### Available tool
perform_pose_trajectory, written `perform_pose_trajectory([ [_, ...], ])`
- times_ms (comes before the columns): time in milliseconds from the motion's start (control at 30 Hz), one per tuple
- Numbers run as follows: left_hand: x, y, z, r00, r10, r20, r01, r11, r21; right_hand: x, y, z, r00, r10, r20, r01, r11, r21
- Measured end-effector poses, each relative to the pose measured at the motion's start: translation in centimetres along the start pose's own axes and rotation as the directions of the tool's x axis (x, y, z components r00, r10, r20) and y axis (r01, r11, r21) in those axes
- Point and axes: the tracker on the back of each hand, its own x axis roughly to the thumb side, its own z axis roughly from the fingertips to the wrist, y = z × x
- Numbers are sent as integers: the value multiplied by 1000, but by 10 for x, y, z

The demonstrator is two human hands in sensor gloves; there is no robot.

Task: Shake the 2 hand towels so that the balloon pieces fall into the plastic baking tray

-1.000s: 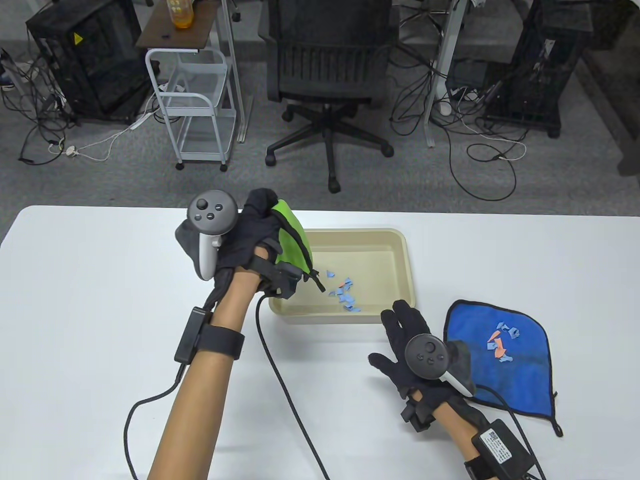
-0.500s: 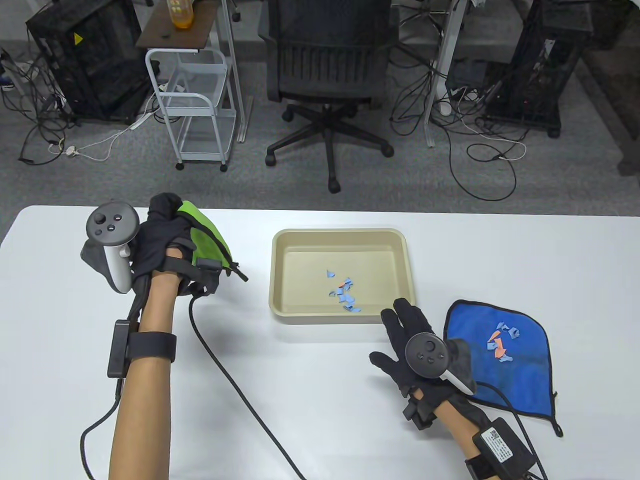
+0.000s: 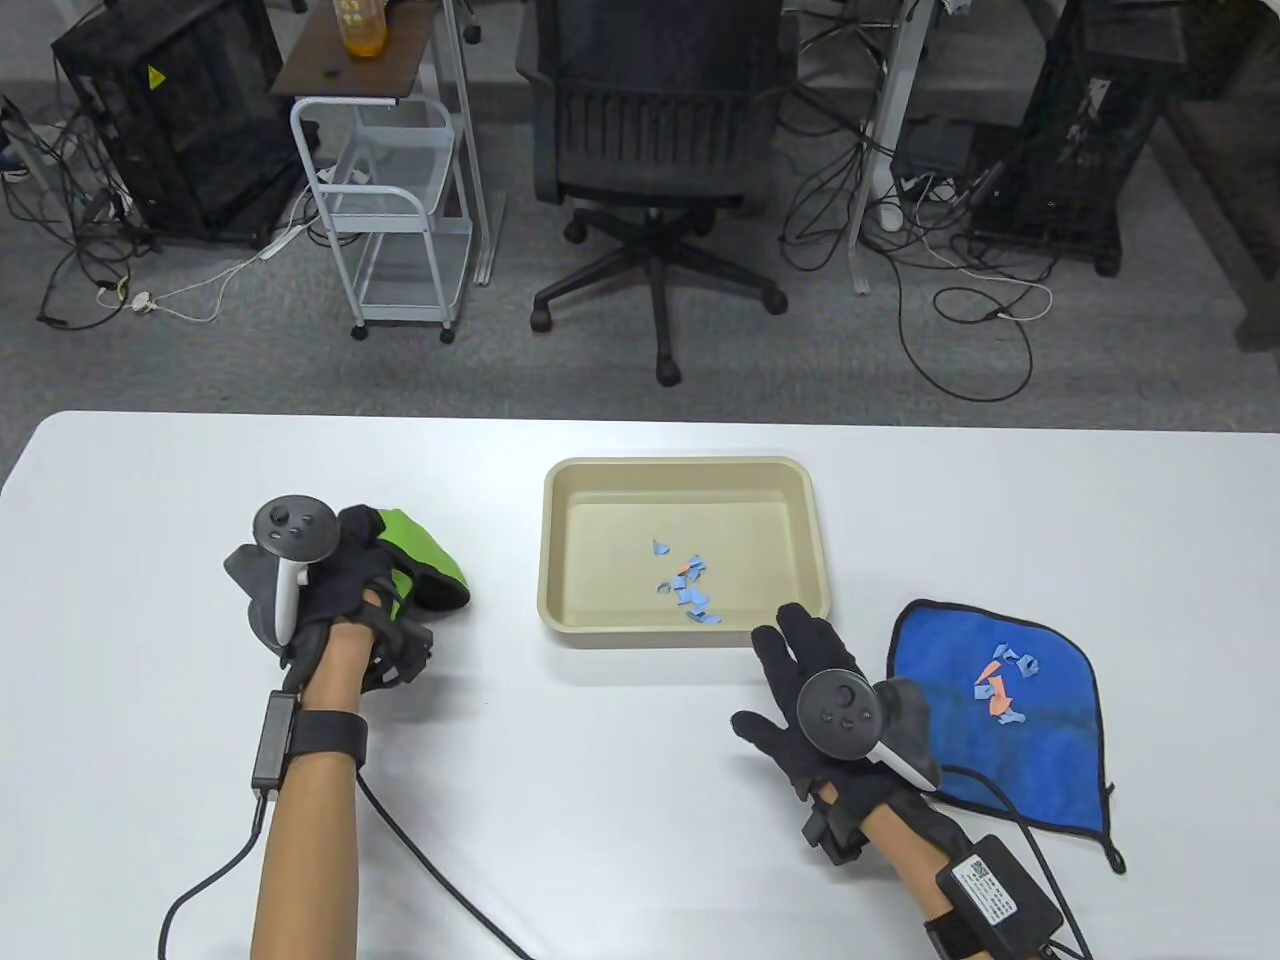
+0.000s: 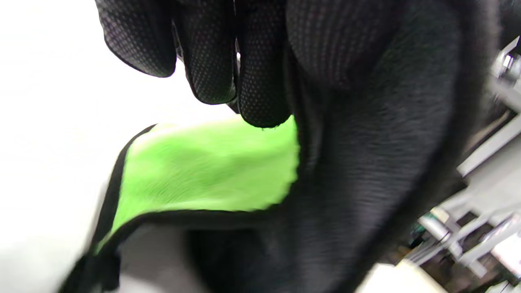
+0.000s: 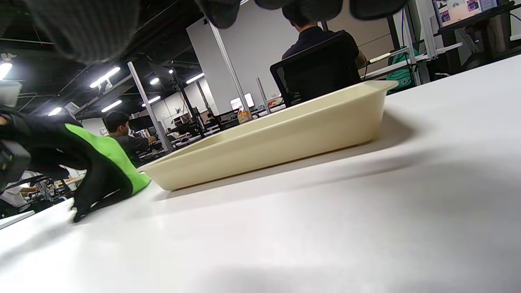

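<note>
Left hand (image 3: 335, 595) grips the emptied green towel (image 3: 425, 565); open right hand (image 3: 810, 690) rests beside the blue towel (image 3: 1040, 740), still scattered with balloon pieces (image 3: 1000, 685).

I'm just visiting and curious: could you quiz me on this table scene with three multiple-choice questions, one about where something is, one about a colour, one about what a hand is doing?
1. Where does the blue towel lie?
A. inside the tray
B. on the table, right of the baking tray
C. on the chair

2. What colour is the towel in the left hand?
A. green
B. red
C. white

3. What is the right hand doing?
A. gripping the blue towel
B. lifting the tray
C. holding nothing, fingers straight

Answers: 1 B, it lies flat beside the tray. 2 A, green towel bunched in the fingers. 3 C, fingers extended near the tray corner.
</note>
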Motion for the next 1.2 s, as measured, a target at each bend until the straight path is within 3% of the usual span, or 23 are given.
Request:
perform_pose_trajectory([
  [200, -23, -44, -4, 980, -200, -18, 196, 972, -126, -1, 4, 0, 1000, 11, -4, -11, 1000, 19],
  [333, -28, -47, -2, 986, -167, -9, 165, 977, -137, 0, 4, 0, 1000, 16, -4, -16, 1000, 25],
  [500, -30, -39, 3, 985, -174, -5, 169, 964, -204, 2, 3, 0, 1000, 18, -2, -18, 999, 28],
  [800, -31, 6, 28, 995, -102, -21, 98, 987, -126, 7, -1, 0, 1000, 8, 18, -8, 1000, 4],
  [1000, 7, 31, 80, 981, 48, 191, -30, 995, -95, 13, -4, 0, 999, 1, 32, -1, 1000, -6],
  [1100, 32, 24, 110, 941, 74, 330, -31, 990, -135, 15, -4, 1, 999, 2, 38, -1, 1000, -9],
  [1200, 58, 1, 141, 893, 48, 447, 31, 985, -167, 17, -4, 1, 999, 5, 44, -5, 1000, -11],
])
